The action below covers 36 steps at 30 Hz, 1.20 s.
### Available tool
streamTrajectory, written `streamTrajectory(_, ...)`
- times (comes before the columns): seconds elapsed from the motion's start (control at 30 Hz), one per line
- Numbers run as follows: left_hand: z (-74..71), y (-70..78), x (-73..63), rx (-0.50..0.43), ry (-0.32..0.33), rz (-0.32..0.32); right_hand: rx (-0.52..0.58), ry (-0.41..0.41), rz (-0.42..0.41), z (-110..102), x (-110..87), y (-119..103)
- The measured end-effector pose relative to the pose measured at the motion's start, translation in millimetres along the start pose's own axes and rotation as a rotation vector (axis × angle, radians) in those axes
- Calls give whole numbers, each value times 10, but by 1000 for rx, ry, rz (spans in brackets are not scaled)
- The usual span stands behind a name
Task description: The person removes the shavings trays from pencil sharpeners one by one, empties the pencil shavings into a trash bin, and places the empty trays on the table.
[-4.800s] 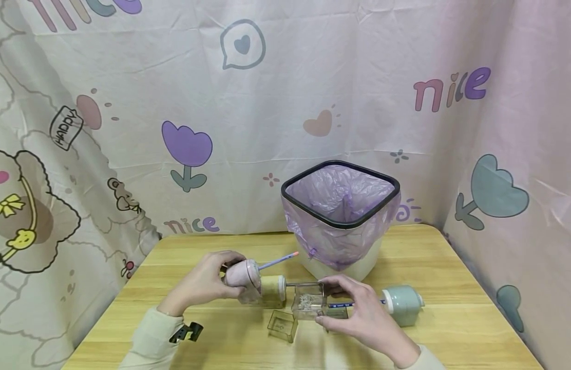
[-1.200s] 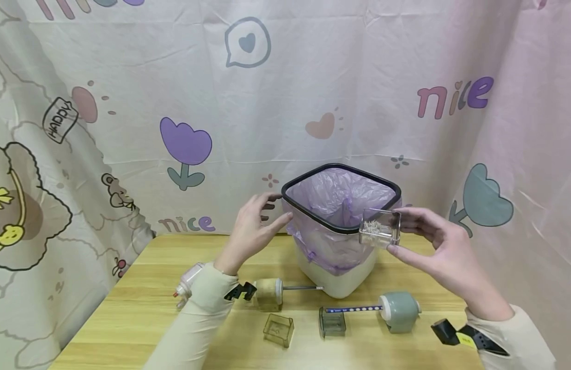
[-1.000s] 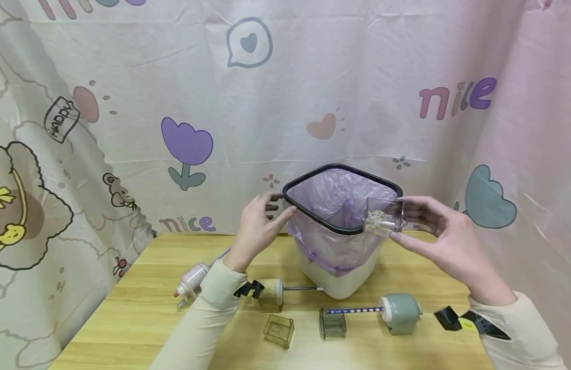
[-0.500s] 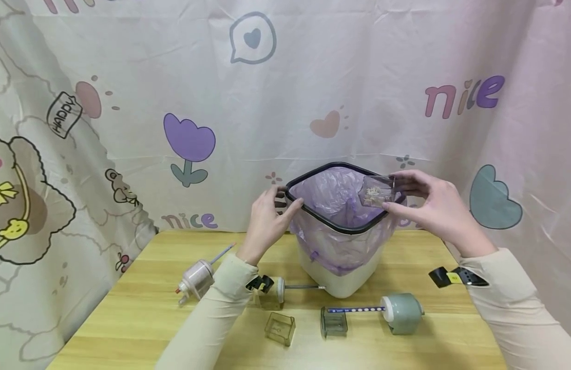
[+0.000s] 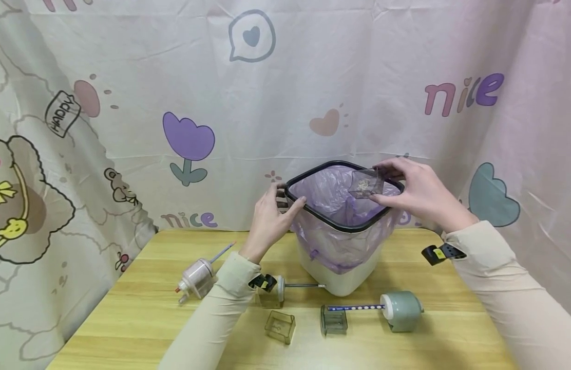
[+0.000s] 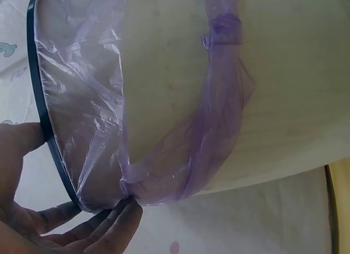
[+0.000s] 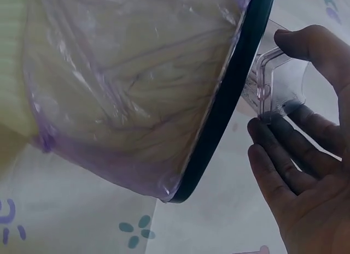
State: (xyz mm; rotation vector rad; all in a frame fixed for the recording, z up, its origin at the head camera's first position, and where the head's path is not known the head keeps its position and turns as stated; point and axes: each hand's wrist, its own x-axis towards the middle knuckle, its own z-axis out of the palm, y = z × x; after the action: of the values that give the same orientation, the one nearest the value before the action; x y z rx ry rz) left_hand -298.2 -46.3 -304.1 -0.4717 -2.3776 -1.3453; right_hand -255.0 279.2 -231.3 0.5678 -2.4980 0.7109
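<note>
My right hand [image 5: 420,194] pinches a clear plastic shavings drawer [image 5: 365,185] between thumb and fingers. Pale pencil shavings lie in the drawer, which is tilted over the mouth of a trash can [image 5: 329,220]; the right wrist view shows the drawer [image 7: 281,82] just past the black rim. At the can's left corner my left hand [image 5: 272,218] grips the rim, the thumb on one side and the fingers against the purple bag [image 6: 213,123]. On the table are a pink pencil sharpener [image 5: 197,277], a yellow one [image 5: 271,295] partly behind my left cuff, and a green one [image 5: 404,311].
A yellowish drawer [image 5: 280,327] and a grey-green drawer [image 5: 334,321] lie on the wooden table [image 5: 359,354] in front of the can. Each sharpener has a pencil sticking out, such as the blue pencil [image 5: 355,308]. A printed curtain [image 5: 267,103] hangs behind.
My left hand set the pink sharpener down at left and moved to the can's rim. My right hand carried the clear drawer up, then leftward over the can, tilting it.
</note>
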Motion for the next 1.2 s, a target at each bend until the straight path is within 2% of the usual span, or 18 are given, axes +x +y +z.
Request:
streamTrajectory(0.23, 22, -10, -3, -3, 1, 6, -91, -9, -146, 2, 123, -1)
streamTrajectory(0.47, 29, -27, -14, -20, 17, 9, -164, -96, -156, 26, 226, -88)
streamTrajectory(0.77, 38, -19, -5, 15, 8, -6, -245, -161, -244, 64, 320, -219)
streamTrajectory(1.07, 28, -20, -11, 22, 8, -2, -344, -180, -363, 74, 332, -280)
streamTrajectory(1.2, 19, -20, -19, 19, 10, -4, -407, -139, -477, 83, 330, -271)
